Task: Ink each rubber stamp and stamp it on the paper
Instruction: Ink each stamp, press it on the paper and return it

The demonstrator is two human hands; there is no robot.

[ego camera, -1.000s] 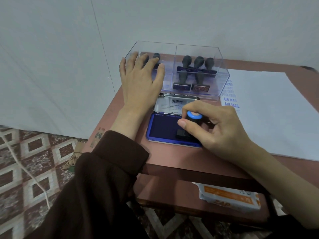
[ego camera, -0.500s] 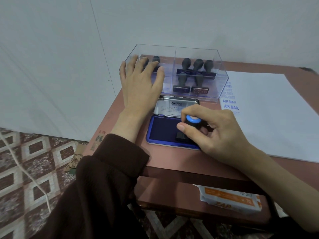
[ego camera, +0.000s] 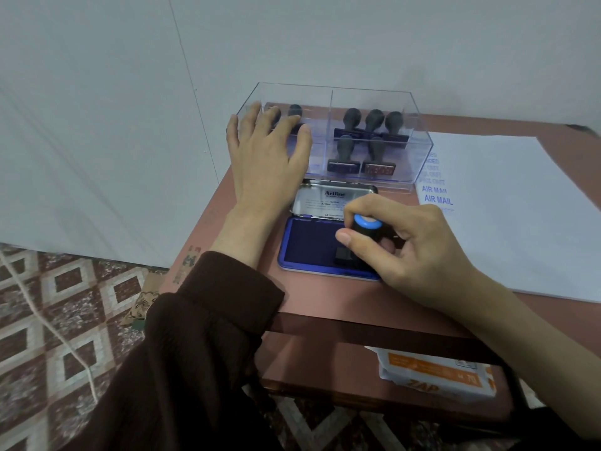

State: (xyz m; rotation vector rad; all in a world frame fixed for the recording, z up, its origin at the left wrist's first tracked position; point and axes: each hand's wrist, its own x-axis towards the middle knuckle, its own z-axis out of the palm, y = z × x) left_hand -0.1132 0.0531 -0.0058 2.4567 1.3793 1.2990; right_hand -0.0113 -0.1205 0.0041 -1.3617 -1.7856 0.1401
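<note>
While the left hand lies flat and relaxed against the clear box, the right hand pinches the blue-capped stamp, pressing it onto the ink pad.

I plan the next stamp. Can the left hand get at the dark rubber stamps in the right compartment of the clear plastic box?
Probably yes: the left hand lies open against the clear plastic box, which looks lidless; nothing covers the dark rubber stamps.
</note>
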